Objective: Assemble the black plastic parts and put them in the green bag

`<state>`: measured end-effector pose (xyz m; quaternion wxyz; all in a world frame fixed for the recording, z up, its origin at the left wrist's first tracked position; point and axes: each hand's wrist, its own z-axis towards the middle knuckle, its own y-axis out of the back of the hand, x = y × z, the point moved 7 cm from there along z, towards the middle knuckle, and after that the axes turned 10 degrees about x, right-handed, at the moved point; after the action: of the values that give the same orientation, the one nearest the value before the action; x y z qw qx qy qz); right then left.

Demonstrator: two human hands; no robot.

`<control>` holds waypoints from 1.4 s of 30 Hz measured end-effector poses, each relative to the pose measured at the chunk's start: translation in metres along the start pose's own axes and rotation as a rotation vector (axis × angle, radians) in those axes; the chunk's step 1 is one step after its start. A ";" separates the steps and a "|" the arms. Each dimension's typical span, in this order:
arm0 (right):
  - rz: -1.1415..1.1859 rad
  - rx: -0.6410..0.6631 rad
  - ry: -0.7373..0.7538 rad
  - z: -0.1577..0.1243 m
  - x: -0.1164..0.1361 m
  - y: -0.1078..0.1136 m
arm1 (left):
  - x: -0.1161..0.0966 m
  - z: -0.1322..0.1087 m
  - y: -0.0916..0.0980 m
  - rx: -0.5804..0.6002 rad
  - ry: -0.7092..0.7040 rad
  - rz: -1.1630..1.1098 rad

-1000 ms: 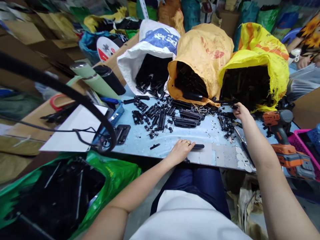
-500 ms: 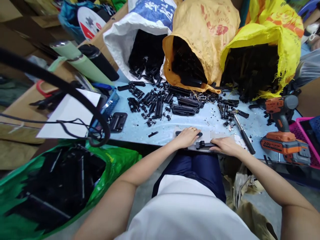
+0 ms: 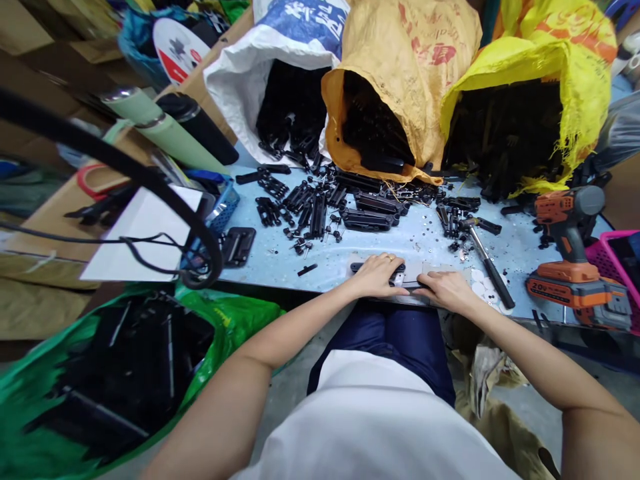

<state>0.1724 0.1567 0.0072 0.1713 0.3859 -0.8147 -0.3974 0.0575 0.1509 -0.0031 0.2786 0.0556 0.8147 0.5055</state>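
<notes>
At the front edge of the bench, my left hand [image 3: 379, 275] lies over a long black bar [image 3: 356, 267], whose ends show on both sides of the fingers. The thumb reaches right to a slim black bracket arm [image 3: 413, 285] and covers its left end. My right hand [image 3: 445, 291] pinches that arm's right end, so it spans the short gap between my hands. Beneath both hands is a pale flat plate [image 3: 425, 268]. To the right of my right hand lie a hammer [image 3: 493, 270] and some white discs [image 3: 481, 287].
Black parts and screws [image 3: 315, 210] are heaped behind my hands. White [image 3: 233, 83], orange [image 3: 400, 80] and yellow sacks [image 3: 583, 120] stand at the back. An orange drill [image 3: 565, 267] sits right. A green bag [image 3: 240, 317] holds black parts at left; a dark cable [image 3: 125, 163] arches above it.
My left thumb has moved down onto the bracket arm and covers its forked left end, which showed before. My right hand has shifted slightly left, nearer my left hand.
</notes>
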 end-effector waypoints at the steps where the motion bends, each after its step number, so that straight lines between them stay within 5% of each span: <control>1: 0.003 0.007 -0.008 -0.001 0.001 0.000 | 0.000 -0.001 0.000 -0.006 0.003 0.002; 16: -0.131 -0.271 0.029 -0.018 0.015 0.033 | 0.006 -0.012 -0.007 -0.267 -0.035 -0.021; 22: -0.164 -0.235 0.096 -0.005 -0.003 0.022 | 0.008 -0.003 0.000 -0.185 -0.025 -0.068; 24: -0.145 -0.250 0.115 -0.002 -0.010 0.011 | 0.029 -0.008 0.013 -0.292 0.086 -0.082; 27: -0.083 -0.296 0.148 0.000 -0.020 -0.003 | 0.087 -0.032 0.029 -0.505 0.522 -0.073; 30: 0.009 -0.374 0.097 0.007 -0.038 0.003 | 0.123 -0.044 0.026 -0.471 0.709 -0.032; 36: 0.181 -0.550 -0.448 0.046 -0.132 0.068 | 0.114 -0.056 0.025 -0.548 0.533 -0.086; 42: 0.149 -0.262 -0.548 0.100 -0.167 0.094 | 0.071 -0.074 0.029 -0.546 0.289 -0.151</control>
<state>0.1752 0.3726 0.0228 0.0222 0.1781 -0.7985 -0.5746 -0.0456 0.1330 0.0185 0.2014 -0.1543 0.6818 0.6861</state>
